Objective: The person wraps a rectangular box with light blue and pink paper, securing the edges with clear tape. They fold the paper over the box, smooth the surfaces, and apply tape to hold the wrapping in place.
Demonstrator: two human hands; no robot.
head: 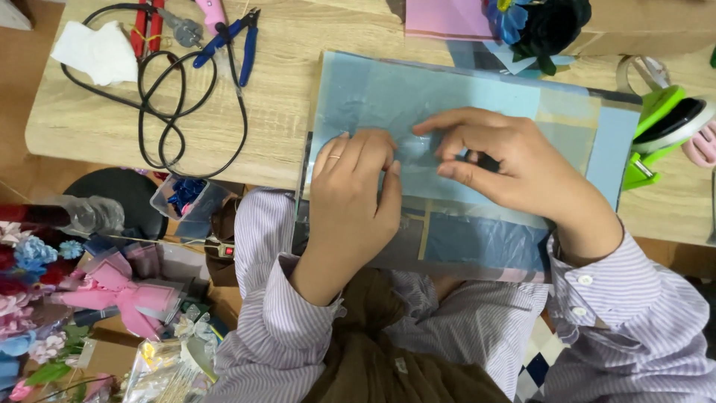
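Head view: I see left hand (354, 198) fingers curled on blue sheets (477, 101); right hand (503, 160) pinches something dark, mostly hidden.

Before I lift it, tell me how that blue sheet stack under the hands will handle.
The blue sheet stack looks thin and probably floppy: its near edge overhangs the wooden table. The glossy clear film on top suggests layers may slide apart. It is likely light; the left hand and right hand press it flat.
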